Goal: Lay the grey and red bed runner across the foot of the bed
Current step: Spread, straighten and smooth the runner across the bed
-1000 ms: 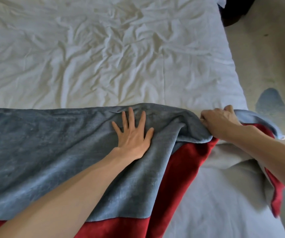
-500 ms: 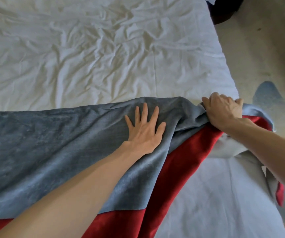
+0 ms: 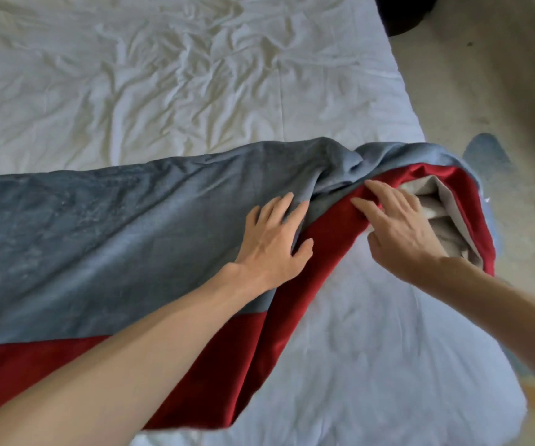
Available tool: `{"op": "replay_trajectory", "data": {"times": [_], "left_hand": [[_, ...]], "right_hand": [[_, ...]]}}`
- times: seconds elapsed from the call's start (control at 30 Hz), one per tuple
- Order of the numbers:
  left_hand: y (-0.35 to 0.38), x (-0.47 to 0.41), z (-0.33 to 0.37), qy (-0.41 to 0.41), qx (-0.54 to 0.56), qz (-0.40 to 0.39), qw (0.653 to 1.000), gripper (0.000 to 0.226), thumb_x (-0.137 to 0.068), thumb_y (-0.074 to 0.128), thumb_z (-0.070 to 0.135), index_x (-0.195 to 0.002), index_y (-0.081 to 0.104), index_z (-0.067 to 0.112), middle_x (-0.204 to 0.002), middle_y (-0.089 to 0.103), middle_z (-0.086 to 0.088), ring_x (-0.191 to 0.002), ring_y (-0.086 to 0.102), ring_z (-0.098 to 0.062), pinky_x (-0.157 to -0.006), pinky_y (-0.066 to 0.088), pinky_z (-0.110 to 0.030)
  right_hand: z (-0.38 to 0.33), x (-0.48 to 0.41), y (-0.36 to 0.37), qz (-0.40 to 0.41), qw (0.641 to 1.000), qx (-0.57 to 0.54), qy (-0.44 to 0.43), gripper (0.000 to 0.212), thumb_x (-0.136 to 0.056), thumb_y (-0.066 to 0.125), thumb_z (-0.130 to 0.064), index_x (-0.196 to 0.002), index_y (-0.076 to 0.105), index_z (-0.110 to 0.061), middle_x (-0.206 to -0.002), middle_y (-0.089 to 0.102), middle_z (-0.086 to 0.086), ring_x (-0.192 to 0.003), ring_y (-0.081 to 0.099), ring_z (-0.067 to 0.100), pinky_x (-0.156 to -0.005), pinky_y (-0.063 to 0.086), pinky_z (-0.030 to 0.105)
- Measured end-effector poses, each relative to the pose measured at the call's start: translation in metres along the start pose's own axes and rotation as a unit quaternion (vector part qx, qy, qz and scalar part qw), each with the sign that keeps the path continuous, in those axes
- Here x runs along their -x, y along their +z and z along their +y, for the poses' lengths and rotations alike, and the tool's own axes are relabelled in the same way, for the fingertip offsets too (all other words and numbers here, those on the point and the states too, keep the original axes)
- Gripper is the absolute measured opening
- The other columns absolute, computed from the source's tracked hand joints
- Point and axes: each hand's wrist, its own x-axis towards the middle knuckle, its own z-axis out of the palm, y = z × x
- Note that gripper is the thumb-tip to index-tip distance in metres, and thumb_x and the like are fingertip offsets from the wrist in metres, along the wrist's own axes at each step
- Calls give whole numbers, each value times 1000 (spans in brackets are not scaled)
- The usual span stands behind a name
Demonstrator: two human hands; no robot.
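my left hand [image 3: 272, 243] lies flat on the grey of the runner [image 3: 98, 236], fingers spread, gripping nothing. my right hand [image 3: 398, 233] touches its red edge with straight fingers. the runner crosses the bed [image 3: 163, 75], bunched at its right end.

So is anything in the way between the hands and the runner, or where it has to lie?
Nothing visible. The left hand rests on the grey of the runner; the right hand touches its red band. Only white sheet lies beyond; the runner's right end is just bunched up.
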Motion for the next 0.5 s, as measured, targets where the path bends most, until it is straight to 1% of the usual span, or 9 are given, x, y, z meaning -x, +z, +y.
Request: {"op": "replay_trajectory", "data": {"times": [0.1, 0.17, 0.23, 0.3, 0.33, 0.4, 0.43, 0.5], "left_hand": [[5, 35, 14, 13, -30, 33, 999, 62, -77, 59, 39, -133, 50, 13, -145, 39, -13, -134, 34, -29, -106, 27, -49], [11, 56, 22, 23, -57, 51, 997, 56, -77, 59, 40, -124, 57, 11, -142, 43, -10, -128, 39, -28, -101, 30, -46], [19, 71, 30, 3, -75, 15, 997, 58, -81, 56, 46, -125, 53, 9, -139, 45, -9, -122, 43, -28, -97, 30, -42], [27, 79, 37, -31, -101, -31, 994, 60, -87, 52, 46, -131, 44, 7, -131, 50, -9, -117, 47, -28, -94, 32, -40], [30, 80, 40, -38, -113, -33, 992, 52, -90, 50, 39, -131, 43, 9, -126, 54, -7, -114, 49, -27, -92, 32, -39], [31, 80, 47, -50, -105, -16, 993, 29, -93, 46, 22, -120, 53, 15, -115, 59, -4, -109, 53, -25, -90, 32, -36], [30, 79, 50, -59, -87, -2, 994, 24, -93, 46, 17, -114, 57, 16, -110, 62, -3, -105, 56, -24, -88, 33, -36], [26, 79, 56, -76, -51, 21, 996, 19, -91, 48, 14, -104, 61, 15, -102, 65, -4, -97, 60, -26, -83, 35, -37]], "right_hand": [[-18, 34, 1, -23, 1000, 15, -2, 62, -56, 65, 9, -118, 60, -1, -132, 48, 29, -120, 48, 43, -98, 36, 50], [-29, 53, 4, -47, 998, 31, 0, 59, -64, 72, 1, -121, 60, -4, -134, 48, 27, -121, 48, 41, -97, 37, 50], [-39, 68, 8, -80, 996, 34, -7, 55, -73, 73, -11, -126, 57, -9, -138, 46, 23, -127, 44, 38, -99, 35, 50], [-47, 81, 11, -110, 993, 38, -12, 54, -82, 67, -19, -133, 51, -13, -145, 40, 19, -135, 35, 34, -104, 29, 47], [-51, 88, 12, -125, 991, 40, -12, 55, -85, 63, -21, -137, 47, -14, -148, 36, 17, -138, 31, 32, -106, 26, 45], [-55, 100, 13, -149, 988, 34, -11, 56, -88, 58, -22, -141, 40, -15, -151, 30, 16, -141, 25, 29, -108, 23, 42], [-56, 105, 12, -157, 987, 25, -12, 56, -89, 57, -22, -141, 39, -14, -152, 28, 16, -141, 24, 29, -108, 24, 42], [-55, 114, 10, -169, 986, 8, -9, 56, -90, 55, -22, -142, 36, -14, -153, 26, 14, -141, 23, 27, -108, 25, 40]]}}
